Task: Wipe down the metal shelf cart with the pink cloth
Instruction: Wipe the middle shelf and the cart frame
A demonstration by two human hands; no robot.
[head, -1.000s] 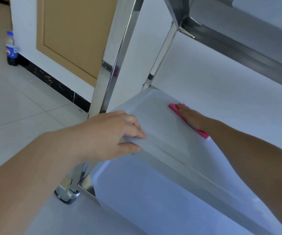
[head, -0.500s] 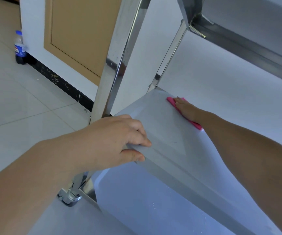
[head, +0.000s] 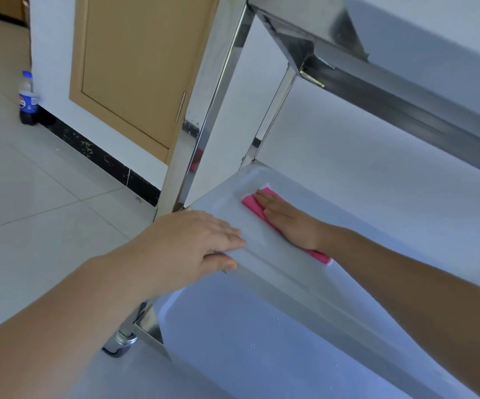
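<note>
The metal shelf cart (head: 192, 133) has shiny square posts and three tiers. Its middle shelf (head: 348, 203) runs across the centre. My right hand (head: 286, 216) lies flat, fingers straight, pressing the pink cloth (head: 249, 203) onto that shelf near its left end. Most of the cloth is under my palm; a strip shows by my wrist. My left hand (head: 192, 240) grips the front left rim of the middle shelf, fingers on top and thumb curled under the edge.
The top shelf (head: 405, 90) hangs over the upper right. The bottom shelf (head: 233, 341) lies below, with a caster wheel (head: 119, 342) at its corner. A cola bottle (head: 27, 99) stands on the tiled floor by the wall, beside a tan cabinet door (head: 135, 73).
My right hand has drawn the pink cloth back toward me along the middle shelf. My left hand keeps its grip on the rim, fingers now flatter. The view has shifted slightly.
</note>
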